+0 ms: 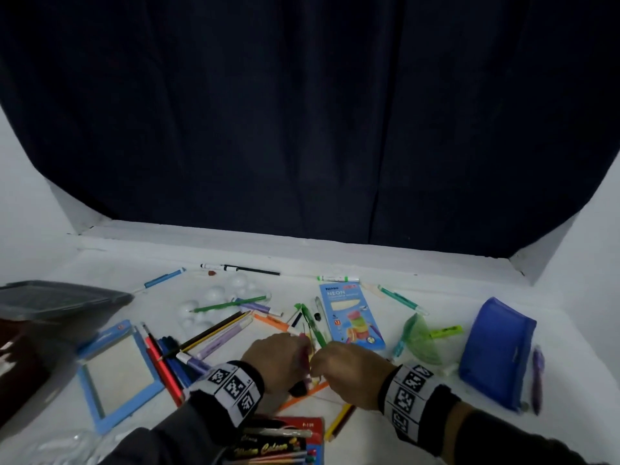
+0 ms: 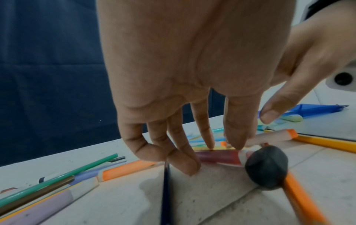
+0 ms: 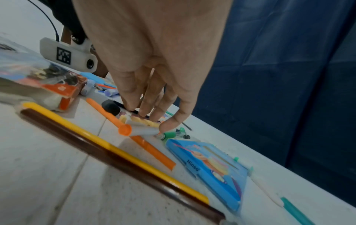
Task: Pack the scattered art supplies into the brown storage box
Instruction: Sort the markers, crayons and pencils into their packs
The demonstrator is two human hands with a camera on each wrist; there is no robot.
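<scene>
My two hands meet over a small pile of markers in the middle of the white table. The left hand (image 1: 271, 357) points its fingers (image 2: 204, 137) straight down, with the tips on a maroon marker (image 2: 217, 156) and a yellow one behind it. The right hand (image 1: 349, 367) also reaches down; its fingertips (image 3: 169, 124) touch a grey marker with an orange cap (image 3: 142, 130) and yellow markers beside it. No finger plainly curls round anything. A dark brown box (image 1: 16, 364) shows blurred at the left edge, under a grey lid (image 1: 60, 298).
Pens and pencils (image 1: 214, 333) lie scattered left of my hands. Nearby are a blue-framed slate (image 1: 117, 374), white foam balls (image 1: 214, 297), a blue neon crayon box (image 1: 352, 317), a green protractor (image 1: 419, 340), a blue pencil case (image 1: 496, 354) and a water-colour pack (image 1: 281, 444). A dark curtain hangs behind.
</scene>
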